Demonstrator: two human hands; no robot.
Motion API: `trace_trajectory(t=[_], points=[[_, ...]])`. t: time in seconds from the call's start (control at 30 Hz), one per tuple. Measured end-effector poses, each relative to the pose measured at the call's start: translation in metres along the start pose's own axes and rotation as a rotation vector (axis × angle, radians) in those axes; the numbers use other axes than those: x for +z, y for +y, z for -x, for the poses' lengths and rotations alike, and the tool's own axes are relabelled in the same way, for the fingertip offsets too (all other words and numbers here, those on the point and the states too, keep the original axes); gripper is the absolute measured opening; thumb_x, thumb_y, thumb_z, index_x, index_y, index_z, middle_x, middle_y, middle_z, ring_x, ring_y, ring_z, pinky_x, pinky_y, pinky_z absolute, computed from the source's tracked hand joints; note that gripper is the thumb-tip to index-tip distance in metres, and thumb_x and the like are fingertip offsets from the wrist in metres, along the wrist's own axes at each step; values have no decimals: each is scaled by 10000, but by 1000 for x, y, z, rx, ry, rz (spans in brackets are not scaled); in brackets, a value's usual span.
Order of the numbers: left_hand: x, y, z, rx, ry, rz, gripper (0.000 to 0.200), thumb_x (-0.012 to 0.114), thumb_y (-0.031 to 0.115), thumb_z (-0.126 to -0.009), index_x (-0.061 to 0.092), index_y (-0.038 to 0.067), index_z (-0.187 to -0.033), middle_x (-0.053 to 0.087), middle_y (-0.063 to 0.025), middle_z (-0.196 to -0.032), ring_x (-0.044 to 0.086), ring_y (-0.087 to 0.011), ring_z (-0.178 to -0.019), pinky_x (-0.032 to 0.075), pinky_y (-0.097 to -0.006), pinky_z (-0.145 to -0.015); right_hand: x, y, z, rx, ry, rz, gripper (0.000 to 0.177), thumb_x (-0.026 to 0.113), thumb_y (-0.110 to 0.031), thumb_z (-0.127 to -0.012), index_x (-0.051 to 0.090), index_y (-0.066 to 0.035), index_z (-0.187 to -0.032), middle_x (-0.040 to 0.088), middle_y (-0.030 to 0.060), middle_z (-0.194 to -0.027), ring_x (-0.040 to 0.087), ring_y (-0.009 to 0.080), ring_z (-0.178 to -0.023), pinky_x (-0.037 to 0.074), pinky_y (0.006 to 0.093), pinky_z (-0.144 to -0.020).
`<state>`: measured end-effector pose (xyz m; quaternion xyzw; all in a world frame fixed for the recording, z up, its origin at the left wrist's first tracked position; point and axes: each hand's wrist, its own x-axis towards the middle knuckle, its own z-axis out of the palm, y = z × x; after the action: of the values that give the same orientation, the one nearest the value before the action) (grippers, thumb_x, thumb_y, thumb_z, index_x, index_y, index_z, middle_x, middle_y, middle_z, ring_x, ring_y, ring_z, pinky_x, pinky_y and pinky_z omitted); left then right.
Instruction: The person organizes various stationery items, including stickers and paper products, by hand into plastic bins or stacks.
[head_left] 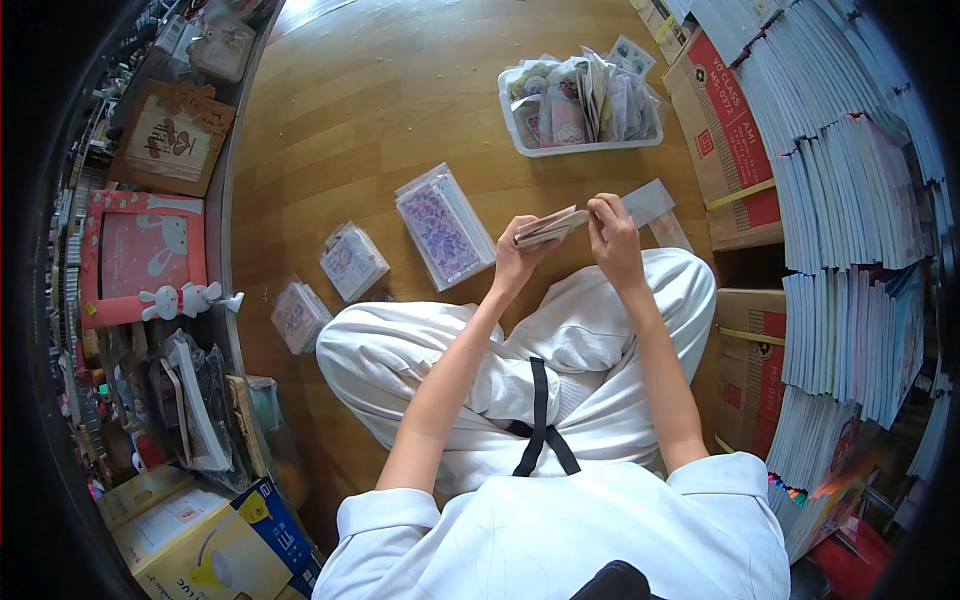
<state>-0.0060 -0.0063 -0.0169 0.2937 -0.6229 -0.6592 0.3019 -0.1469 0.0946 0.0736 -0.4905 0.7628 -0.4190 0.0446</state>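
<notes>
Left hand [513, 262] gripping card stack [548, 228], long axis toward two o'clock; curled right hand [616, 243], hold unclear, at stack's three o'clock.

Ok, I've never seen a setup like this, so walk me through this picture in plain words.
There's no machine: these are a person's bare hands, seen from a camera worn on that person's head, looking forward and down. On the wooden floor are a white plastic bin of packets, a purple-patterned packet stack and two smaller packet stacks. The left hand grips a bundle of thin cards; the right hand is close to its right end, but whether it pinches a card, I can't tell.
</notes>
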Motion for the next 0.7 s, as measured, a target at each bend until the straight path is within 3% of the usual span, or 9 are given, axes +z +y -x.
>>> trace_trajectory(t=[0.17, 0.3, 0.5, 0.6, 0.7], points=[[5, 18, 1, 87, 18, -29, 412, 798, 109, -743, 560, 30, -1070, 663, -46, -955, 618, -117, -899, 511, -267, -808, -6, -16, -4, -324, -77, 152, 183, 630, -12, -765, 580, -58, -935, 587, 62, -943, 580, 259, -869, 439, 375, -810], [3, 16, 2, 60, -4, -5, 419, 798, 110, -743, 560, 30, -1077, 660, -52, -968, 620, -123, -904, 511, -273, -815, 13, -11, -2, -412, -166, 131, 181, 626, -4, -757, 580, -57, -924, 584, 75, -949, 567, 265, -869, 440, 373, -824], [1, 16, 3, 73, -18, -23, 390, 781, 99, -762, 563, 27, -1077, 663, -54, -976, 626, -128, -914, 513, -273, -814, 28, -5, 4, -339, -160, 37, 199, 642, -18, -758, 603, -52, -950, 561, 95, -1022, 561, 287, -906, 422, 379, -846], [2, 16, 3, 76, -29, -26, 359, 769, 88, -774, 572, 24, -1067, 671, -59, -970, 632, -127, -912, 513, -268, -810, 19, 0, -3, -343, -104, -46, 223, 631, -4, -779, 629, -50, -997, 558, 89, -1042, 582, 260, -866, 450, 362, -788], [2, 17, 2, 93, -7, -63, 337, 765, 84, -778, 582, 18, -1053, 679, -62, -956, 635, -121, -901, 512, -262, -805, 2, 3, -9, 227, 145, -190, 260, 613, 6, -805, 648, -63, -1054, 575, 88, -1031, 612, 222, -768, 486, 338, -690]])
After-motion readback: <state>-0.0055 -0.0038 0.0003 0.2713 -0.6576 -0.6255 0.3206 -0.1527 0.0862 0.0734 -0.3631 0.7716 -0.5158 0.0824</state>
